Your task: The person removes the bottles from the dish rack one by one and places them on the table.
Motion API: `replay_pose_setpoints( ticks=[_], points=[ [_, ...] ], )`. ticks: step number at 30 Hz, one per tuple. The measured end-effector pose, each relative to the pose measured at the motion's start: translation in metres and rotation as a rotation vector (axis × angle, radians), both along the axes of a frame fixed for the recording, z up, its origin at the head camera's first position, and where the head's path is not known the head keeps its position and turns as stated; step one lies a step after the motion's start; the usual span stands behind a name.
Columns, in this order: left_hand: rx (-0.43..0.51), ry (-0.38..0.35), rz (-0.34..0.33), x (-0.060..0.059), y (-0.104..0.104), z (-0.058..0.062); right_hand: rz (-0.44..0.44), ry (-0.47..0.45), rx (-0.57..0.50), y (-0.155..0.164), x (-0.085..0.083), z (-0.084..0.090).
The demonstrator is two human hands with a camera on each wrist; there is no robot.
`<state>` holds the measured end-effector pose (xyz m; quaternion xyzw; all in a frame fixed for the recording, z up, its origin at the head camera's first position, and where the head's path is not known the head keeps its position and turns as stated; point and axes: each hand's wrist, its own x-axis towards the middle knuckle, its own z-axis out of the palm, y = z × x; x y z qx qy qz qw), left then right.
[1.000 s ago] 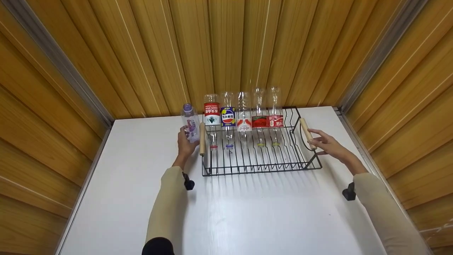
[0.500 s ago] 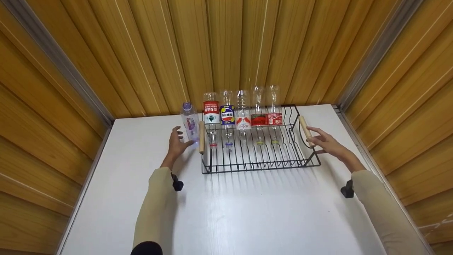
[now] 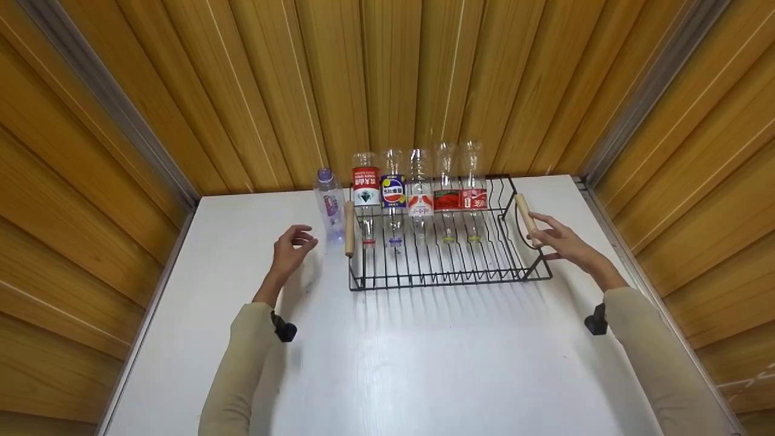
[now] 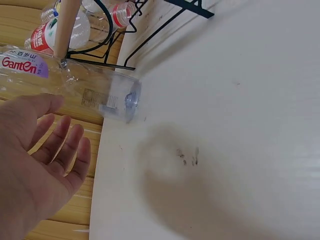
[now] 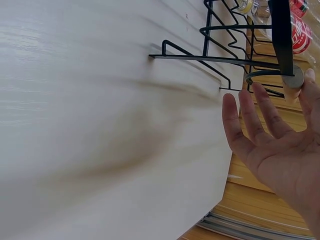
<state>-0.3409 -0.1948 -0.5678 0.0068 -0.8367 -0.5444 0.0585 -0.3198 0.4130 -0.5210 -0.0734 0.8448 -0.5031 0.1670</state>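
Note:
A clear plastic bottle (image 3: 330, 204) with a purple cap and a purple-and-white Ganten label stands upright on the table, just left of the black wire rack (image 3: 448, 280). My left hand (image 3: 290, 251) hovers apart from it, fingers loosely bent and holding nothing; in the left wrist view the bottle (image 4: 100, 95) lies beyond the thumb. With thumb and index finger, my right hand (image 3: 566, 243) pinches the rack's right wooden handle (image 3: 525, 213); the other fingers extend past it. Several empty bottles stand cap-down in the rack, among them a red-labelled one (image 3: 366, 186) and a Pepsi bottle (image 3: 393, 192).
The rack's left wooden handle (image 3: 349, 230) is close to the Ganten bottle. Yellow wood-look panels (image 3: 393, 79) rise behind the white table (image 3: 387, 363) and along both sides. Small dark marks (image 4: 187, 156) dot the tabletop near the left hand.
My left hand has let go of the Ganten bottle and drawn back to the left, leaving the bottle standing beside the rack. My right hand has stayed at the handle.

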Motion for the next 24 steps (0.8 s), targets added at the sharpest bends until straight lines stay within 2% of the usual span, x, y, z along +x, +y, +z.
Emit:
replay_pose_setpoints(
  ticks=[2,4,10,13,19,24],
  points=[
    [0.013,0.001,-0.024,0.005,0.003,0.002,0.003,-0.004,-0.002,0.000,0.000,0.000],
    [0.023,-0.005,-0.077,0.010,0.007,0.006,0.000,-0.010,-0.008,0.000,0.000,0.000],
    [0.010,-0.063,-0.313,0.022,0.020,0.015,-0.007,-0.022,-0.014,-0.002,-0.001,-0.001],
    [-0.007,-0.084,-0.411,0.026,0.027,0.018,-0.006,-0.021,-0.011,-0.002,-0.001,-0.002],
    [-0.008,-0.139,-0.484,0.030,0.033,0.016,-0.007,-0.005,0.006,-0.003,0.000,0.000],
    [0.017,-0.171,-0.523,0.030,0.037,0.016,0.013,0.082,0.087,-0.003,-0.001,0.006]
  ],
)
